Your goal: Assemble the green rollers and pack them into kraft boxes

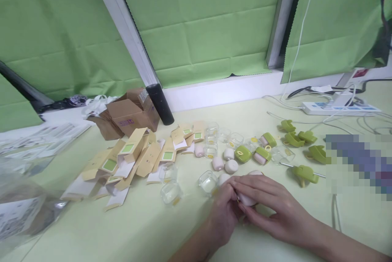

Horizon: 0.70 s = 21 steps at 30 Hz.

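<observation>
My left hand [223, 215] and my right hand [277, 202] meet near the table's front, both closed on a small whitish rounded case [247, 200]. Fingers cover much of it. Similar pale pinkish cases [231, 166] lie just beyond my hands, some partly hidden by them. A see-through plastic shell [208, 182] rests left of my hands. Two pale cases sit in green covers [262, 155], and another green cover [243, 153] with a yellow ring lies beside them. To the right, a thin metal rod passes by or through a green cover [305, 173]; which, I cannot tell.
Opened yellowish boxes [134, 147] are heaped left of centre. Behind them stand a brown carton [133, 113] and a black cylinder [160, 104]. More green covers [294, 139] lie at right, near a white power strip [339, 108] with cables. Plastic bags [27, 200] occupy the left edge.
</observation>
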Each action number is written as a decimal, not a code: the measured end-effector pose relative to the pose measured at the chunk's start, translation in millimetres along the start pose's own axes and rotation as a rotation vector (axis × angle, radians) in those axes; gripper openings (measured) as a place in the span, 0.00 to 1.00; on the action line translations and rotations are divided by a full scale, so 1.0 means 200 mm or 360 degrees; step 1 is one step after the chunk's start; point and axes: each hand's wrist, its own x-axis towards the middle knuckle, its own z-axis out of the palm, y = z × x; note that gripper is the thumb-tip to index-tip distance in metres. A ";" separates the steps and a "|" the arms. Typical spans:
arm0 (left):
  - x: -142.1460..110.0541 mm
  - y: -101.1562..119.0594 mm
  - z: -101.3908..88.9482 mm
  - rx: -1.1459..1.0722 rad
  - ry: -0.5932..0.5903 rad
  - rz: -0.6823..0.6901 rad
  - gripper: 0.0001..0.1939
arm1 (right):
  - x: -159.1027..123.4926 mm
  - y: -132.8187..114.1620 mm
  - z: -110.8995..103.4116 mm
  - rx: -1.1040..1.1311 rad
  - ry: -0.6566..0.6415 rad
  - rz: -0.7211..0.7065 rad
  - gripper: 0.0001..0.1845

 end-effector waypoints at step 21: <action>-0.02 0.30 -0.11 0.1874 0.0517 0.0793 0.21 | 0.03 0.31 -0.52 -0.0338 0.0593 0.0797 0.14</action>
